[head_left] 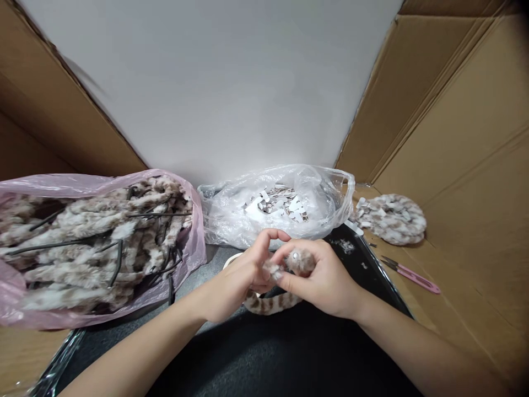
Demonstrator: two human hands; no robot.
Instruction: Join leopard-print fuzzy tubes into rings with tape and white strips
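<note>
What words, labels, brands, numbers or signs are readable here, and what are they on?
None can be read.
White pieces in the clear plastic bag: too small to tell whether anything is printed.
Cardboard panels: no printing visible.
Pink-handled snips: no legible marking.

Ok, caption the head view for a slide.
Left hand and right hand handle fur, pink bag at left, clear bag beyond, snips at right.
</note>
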